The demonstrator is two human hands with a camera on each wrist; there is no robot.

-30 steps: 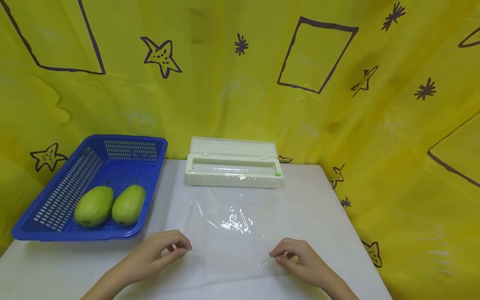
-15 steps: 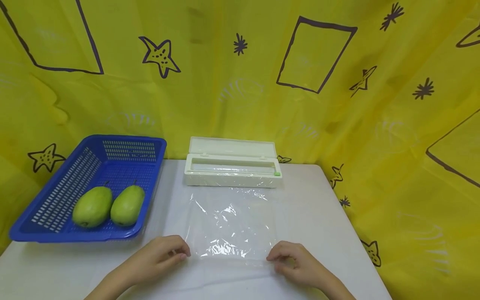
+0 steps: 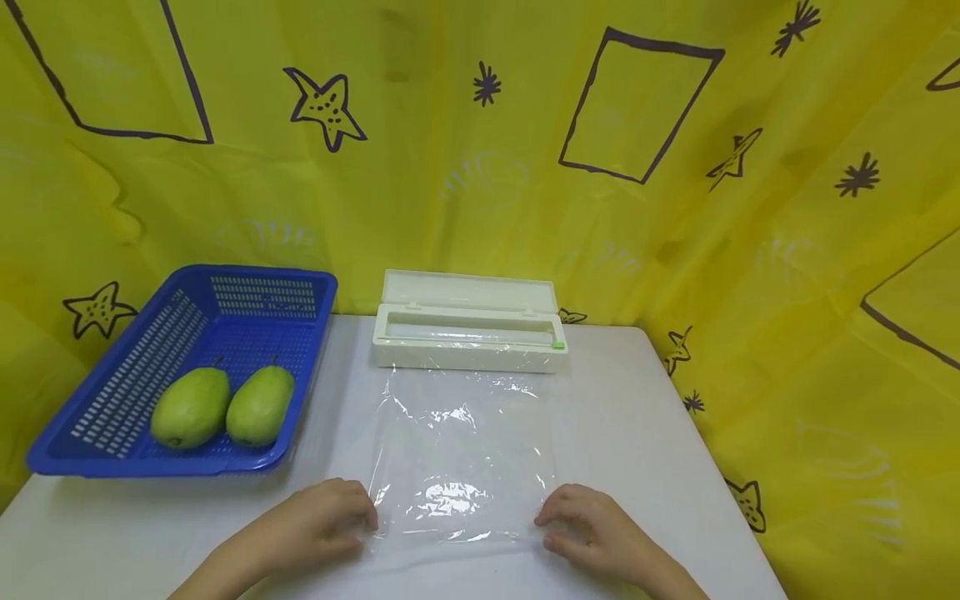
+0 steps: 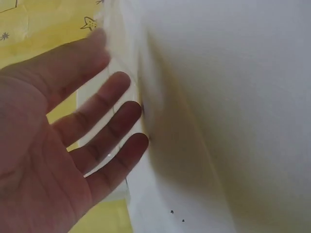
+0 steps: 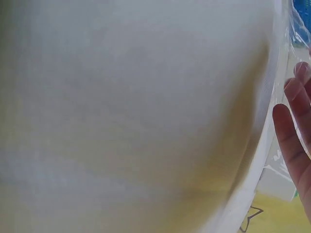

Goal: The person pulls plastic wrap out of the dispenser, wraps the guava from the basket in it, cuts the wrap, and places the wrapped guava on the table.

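Observation:
A sheet of clear plastic wrap (image 3: 457, 454) runs from the roll in a white dispenser box (image 3: 471, 358) toward me over the white table. My left hand (image 3: 318, 525) holds its near left corner; in the left wrist view that hand's thumb and index finger (image 4: 80, 60) lie close together, the other fingers fairly straight. At the near right corner, my right hand (image 3: 600, 529) has curled fingers on the wrap's edge. The right wrist view catches only some fingers (image 5: 291, 133) beside the shiny wrap (image 5: 297, 36); the right thumb is out of that view.
A blue plastic basket (image 3: 150, 342) with two green pear-shaped fruits (image 3: 191, 408) stands at the left. The box lid (image 3: 468, 290) is raised at the back. A yellow patterned curtain (image 3: 450, 167) hangs behind and to the right of the table (image 3: 637, 433).
Both hands have come slightly nearer to me and lower, drawing the wrap's near edge along. The wrap looks flatter and more spread out. Box, basket and fruits stay in place.

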